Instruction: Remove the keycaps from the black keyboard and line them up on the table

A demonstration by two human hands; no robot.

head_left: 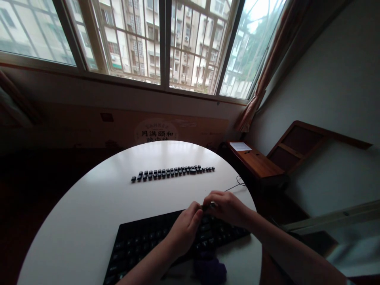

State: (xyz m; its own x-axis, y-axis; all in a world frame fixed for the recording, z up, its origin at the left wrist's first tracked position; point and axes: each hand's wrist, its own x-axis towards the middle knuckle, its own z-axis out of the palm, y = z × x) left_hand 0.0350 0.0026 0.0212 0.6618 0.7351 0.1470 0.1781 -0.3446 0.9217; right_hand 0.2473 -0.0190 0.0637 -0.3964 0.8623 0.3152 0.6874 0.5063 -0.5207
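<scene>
Above the far right part of a black keyboard [139, 239], my two hands come together. My left hand [185, 225] is closed, its thumb and forefinger pinched at one end of a small dark piece [206, 207]. The fingers of my right hand [227, 206] are curled around the other end. Fingers cover much of the piece; its size and colour resemble a keycap, but I cannot make out its kind. Beyond the keyboard, loose black keycaps [168, 173] lie in two rows. Near the keyboard's front edge lies a crumpled purple cloth [211, 270].
The round white table [80, 213] has a curved edge close to my right arm. A thin black cable [233, 187] runs toward that edge. Past it stands a wooden chair [258, 162] with a paper [240, 147] on it. A barred window [166, 43] is behind.
</scene>
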